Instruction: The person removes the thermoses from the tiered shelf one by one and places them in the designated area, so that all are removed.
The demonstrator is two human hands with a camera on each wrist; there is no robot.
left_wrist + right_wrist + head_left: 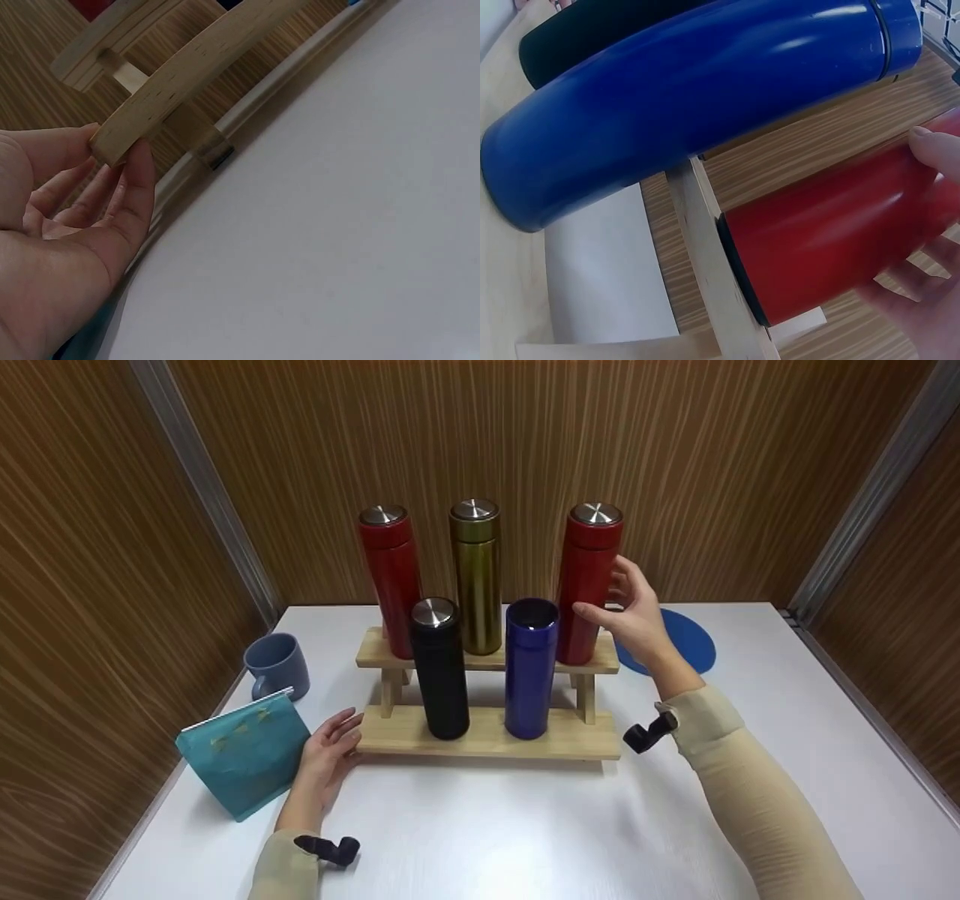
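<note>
The red flask [587, 585] stands upright at the right end of the wooden rack's [487, 735] upper shelf, and the right hand [636, 615] curls its thumb and fingers round its lower half. Just left of that grip — one shelf down — stands the blue flask [530, 667], then a black flask [439, 667]. The left hand [326, 754] rests relaxed against the rack's lower left end — beside a teal pouch [244, 750].
</note>
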